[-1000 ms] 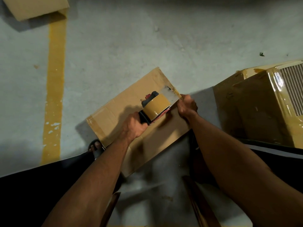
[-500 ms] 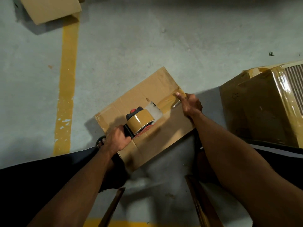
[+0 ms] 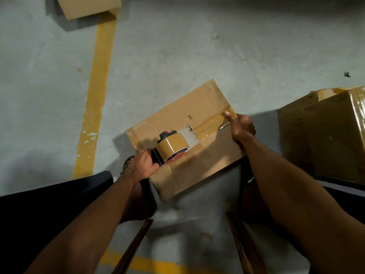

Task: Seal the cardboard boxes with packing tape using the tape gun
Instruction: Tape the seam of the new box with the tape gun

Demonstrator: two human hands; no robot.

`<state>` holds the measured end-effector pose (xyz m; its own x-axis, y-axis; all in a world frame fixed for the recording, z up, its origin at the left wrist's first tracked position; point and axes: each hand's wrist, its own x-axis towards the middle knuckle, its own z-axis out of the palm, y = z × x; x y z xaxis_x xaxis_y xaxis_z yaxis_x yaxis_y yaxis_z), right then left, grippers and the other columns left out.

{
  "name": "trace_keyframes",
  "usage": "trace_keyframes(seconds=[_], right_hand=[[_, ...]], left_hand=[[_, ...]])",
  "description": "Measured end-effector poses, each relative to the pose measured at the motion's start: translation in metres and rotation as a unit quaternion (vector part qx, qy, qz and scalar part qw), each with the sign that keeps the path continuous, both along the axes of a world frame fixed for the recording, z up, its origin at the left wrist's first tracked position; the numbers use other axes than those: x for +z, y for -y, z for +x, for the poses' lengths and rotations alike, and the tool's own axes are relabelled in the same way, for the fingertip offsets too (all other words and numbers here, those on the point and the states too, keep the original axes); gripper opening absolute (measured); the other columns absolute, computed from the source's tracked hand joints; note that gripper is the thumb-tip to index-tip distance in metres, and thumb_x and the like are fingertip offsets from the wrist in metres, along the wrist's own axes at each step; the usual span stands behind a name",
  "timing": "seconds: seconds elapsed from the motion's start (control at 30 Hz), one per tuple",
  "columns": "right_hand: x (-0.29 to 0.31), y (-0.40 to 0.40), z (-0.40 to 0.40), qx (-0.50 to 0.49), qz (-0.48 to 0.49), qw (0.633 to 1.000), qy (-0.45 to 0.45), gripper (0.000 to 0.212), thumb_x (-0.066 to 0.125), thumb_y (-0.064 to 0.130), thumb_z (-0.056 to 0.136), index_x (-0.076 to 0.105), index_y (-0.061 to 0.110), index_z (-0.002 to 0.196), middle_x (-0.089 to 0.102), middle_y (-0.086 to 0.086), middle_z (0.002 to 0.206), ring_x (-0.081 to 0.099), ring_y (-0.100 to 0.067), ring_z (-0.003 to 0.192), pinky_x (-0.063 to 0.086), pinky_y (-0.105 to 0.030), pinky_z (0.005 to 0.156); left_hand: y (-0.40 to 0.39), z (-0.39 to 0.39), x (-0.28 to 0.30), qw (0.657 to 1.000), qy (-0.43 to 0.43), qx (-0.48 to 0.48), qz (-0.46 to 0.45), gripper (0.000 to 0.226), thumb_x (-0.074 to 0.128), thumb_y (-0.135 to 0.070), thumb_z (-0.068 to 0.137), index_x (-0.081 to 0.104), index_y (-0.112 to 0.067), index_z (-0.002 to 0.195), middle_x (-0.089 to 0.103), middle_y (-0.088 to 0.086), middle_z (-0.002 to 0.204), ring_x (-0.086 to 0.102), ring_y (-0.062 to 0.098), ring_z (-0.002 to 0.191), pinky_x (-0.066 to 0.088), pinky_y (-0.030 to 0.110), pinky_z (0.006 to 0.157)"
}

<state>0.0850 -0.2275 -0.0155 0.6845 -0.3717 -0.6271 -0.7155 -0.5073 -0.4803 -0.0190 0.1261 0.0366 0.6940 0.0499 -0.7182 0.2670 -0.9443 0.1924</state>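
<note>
Tape gun (image 3: 173, 147) gripped by left hand (image 3: 141, 167), on cardboard box (image 3: 197, 155)

floor (image 3: 197, 46): grey concrete, scuffed | yellow painted line (image 3: 96, 99): chipped, running away at left | second yellow line (image 3: 150, 264): near bottom edge | light: dim, hard shadows
</note>
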Motion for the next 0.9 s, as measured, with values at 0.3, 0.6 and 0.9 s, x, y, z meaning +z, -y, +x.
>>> trace_keyframes(seconds=[0.3,0.6,0.9], right_hand=[[0.0,-0.004,0.002,0.06,-0.06,0.996,0.0,0.068,0.048,0.077,0.092,0.056,0.027,0.136,0.062,-0.013,0.132,0.057,-0.039,0.122,0.043,-0.042,0.099],[0.028,-0.084,-0.084,0.41,-0.166,0.894,0.067,0.067,0.041,0.033,0.108,0.008,0.019,0.165,0.0,-0.007,0.172,-0.002,-0.03,0.158,0.007,-0.054,0.128],[0.047,-0.12,-0.144,0.429,-0.128,0.894,-0.018,0.101,0.062,0.058,0.095,0.002,0.019,0.166,-0.013,-0.008,0.172,-0.008,-0.036,0.158,0.012,-0.06,0.126]], left_hand=[[0.001,-0.001,0.001,1.0,0.015,-0.003,0.008,0.019,0.064,-0.033,0.082,0.055,-0.017,0.089,0.064,0.005,0.086,0.062,0.02,0.073,0.052,0.032,0.064],[0.004,-0.003,0.03,0.999,0.022,0.0,-0.038,0.017,0.066,-0.026,0.09,0.057,-0.014,0.095,0.061,0.004,0.085,0.06,0.019,0.075,0.049,0.03,0.064],[-0.006,-0.01,0.052,0.995,0.027,0.021,-0.099,0.021,0.071,-0.029,0.087,0.063,-0.016,0.101,0.062,0.001,0.086,0.06,0.016,0.078,0.052,0.031,0.071]])
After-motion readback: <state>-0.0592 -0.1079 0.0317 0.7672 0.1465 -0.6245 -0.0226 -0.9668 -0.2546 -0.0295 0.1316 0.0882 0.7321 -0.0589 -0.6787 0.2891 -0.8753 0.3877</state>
